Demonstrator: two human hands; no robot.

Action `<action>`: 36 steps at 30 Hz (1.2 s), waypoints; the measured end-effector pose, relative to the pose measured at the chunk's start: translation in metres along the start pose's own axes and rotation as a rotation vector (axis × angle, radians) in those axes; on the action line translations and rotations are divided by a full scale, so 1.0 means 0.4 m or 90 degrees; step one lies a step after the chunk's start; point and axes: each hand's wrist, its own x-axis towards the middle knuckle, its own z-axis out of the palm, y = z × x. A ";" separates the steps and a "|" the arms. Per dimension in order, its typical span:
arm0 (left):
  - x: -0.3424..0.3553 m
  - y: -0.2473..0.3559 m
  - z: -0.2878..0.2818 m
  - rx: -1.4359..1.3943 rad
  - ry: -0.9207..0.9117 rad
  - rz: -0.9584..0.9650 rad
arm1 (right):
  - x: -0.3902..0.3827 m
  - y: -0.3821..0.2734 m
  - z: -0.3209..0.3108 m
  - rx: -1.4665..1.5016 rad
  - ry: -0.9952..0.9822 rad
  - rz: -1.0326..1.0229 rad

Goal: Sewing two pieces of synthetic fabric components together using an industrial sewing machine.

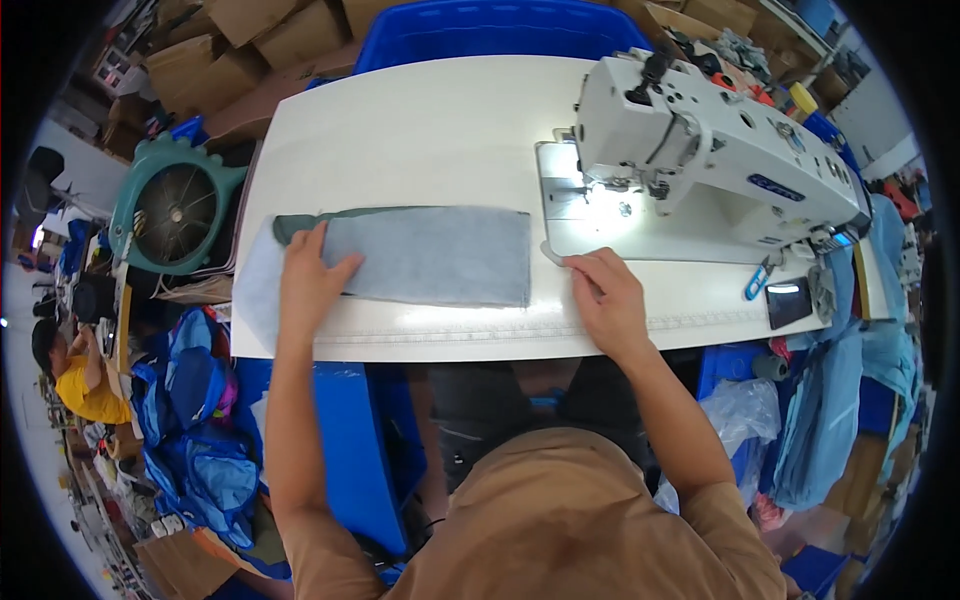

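A long grey-blue fabric panel [430,255] lies flat on the white sewing table [420,120], with a dark green layer [290,227] showing along its far edge and left end. On its left end rests my left hand [312,268], fingers stretched out and thumb apart. More pale fabric [258,285] lies beneath and beyond that wrist. My right hand [605,292] is closed in a pinch at the front left corner of the machine's metal plate, holding a small light-grey strip [551,254]. The white sewing machine [720,140] stands just beyond it, its lamp lit over the needle area.
A ruler strip [450,335] runs along the table's front edge. Blue thread snips [759,280] and a dark phone-like device [789,303] lie at the right. A blue bin [500,30] stands behind the table, a green fan [175,210] at left. Another person [90,375] sits far left.
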 end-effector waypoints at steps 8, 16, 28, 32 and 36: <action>0.025 0.023 0.031 -0.131 0.041 0.001 | -0.018 0.008 -0.007 -0.045 -0.001 -0.023; -0.032 0.288 0.007 -0.628 -0.020 -0.042 | -0.024 -0.023 -0.019 0.051 -0.002 -0.002; -0.192 0.705 0.258 -0.522 -0.279 0.330 | -0.063 -0.048 -0.260 0.373 0.011 0.311; -0.194 0.698 0.283 -0.486 -0.321 0.488 | -0.053 0.057 -0.287 0.254 0.121 0.236; -0.133 0.599 0.309 -0.404 -0.174 0.434 | -0.034 0.145 -0.347 0.148 0.131 0.266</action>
